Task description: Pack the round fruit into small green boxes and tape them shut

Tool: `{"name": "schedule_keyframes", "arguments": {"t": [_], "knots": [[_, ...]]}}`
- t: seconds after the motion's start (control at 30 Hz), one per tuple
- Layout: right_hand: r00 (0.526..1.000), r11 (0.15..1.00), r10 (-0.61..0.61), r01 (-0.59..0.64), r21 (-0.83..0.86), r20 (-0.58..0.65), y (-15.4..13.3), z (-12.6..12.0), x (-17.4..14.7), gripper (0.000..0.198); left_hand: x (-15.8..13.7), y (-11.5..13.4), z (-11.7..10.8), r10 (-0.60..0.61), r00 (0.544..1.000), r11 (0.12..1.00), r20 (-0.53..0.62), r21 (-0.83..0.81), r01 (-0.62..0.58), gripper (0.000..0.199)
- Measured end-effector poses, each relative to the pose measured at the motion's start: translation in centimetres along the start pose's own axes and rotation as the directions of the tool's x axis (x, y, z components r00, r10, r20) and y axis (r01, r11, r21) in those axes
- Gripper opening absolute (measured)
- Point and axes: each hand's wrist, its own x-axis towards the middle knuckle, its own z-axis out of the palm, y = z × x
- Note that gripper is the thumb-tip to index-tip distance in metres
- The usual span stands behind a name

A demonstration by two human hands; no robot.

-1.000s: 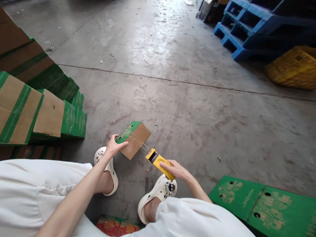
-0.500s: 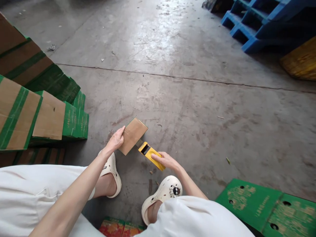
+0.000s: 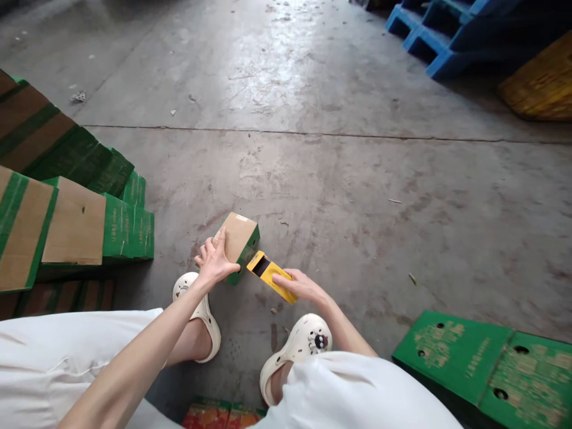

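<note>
A small brown-and-green carton is between my feet, tilted so that a brown face and a green side show. My left hand grips it, the fingers spread over the near part of its brown face and the thumb toward the green side. My right hand is closed around a flat yellow hand-held tool with a dark window near its front end. That front end points at the carton's green side, close to it. Whether the two touch, I cannot tell.
Brown-and-green cartons are stacked at left. Green boxes with holes stand at lower right, and red-and-green boxes lie below me. Blue pallets and a yellow-brown block are at upper right. Grey floor lies between.
The carton has turned and tilted, bringing its green side into view. My left hand has shifted from its edge onto its face. A strip between tool and carton, seen earlier, barely shows.
</note>
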Motion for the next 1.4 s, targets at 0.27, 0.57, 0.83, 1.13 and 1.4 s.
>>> {"name": "schedule_keyframes", "arguments": {"t": [0.27,0.57,0.83,1.13,1.4], "knots": [[0.992,0.987,0.054,-0.036,-0.154,0.113,-1.6,-3.4,-3.2,0.067,-2.4,-0.7,2.3,-0.032,0.986,0.964,0.161,-0.254,0.073,0.127],[0.992,0.991,0.049,-0.033,-0.127,0.120,-0.9,-4.8,-6.9,0.069,-0.1,-4.0,1.7,0.072,0.978,0.898,0.194,-0.439,0.020,0.130],[0.987,0.948,0.157,-0.162,-0.275,-0.039,-0.2,-2.9,-4.6,0.060,1.0,-5.7,1.3,0.133,0.960,0.857,0.246,-0.515,0.013,0.129],[0.941,0.754,0.277,-0.338,-0.563,-0.195,-4.1,-0.9,0.5,0.063,0.0,-3.5,1.4,0.050,0.963,0.948,0.266,-0.316,0.038,0.128],[0.902,0.705,0.349,-0.431,-0.563,-0.253,-9.6,-0.3,2.7,0.038,-0.1,-3.1,2.3,0.037,0.962,0.965,0.271,-0.260,0.036,0.129]]}}
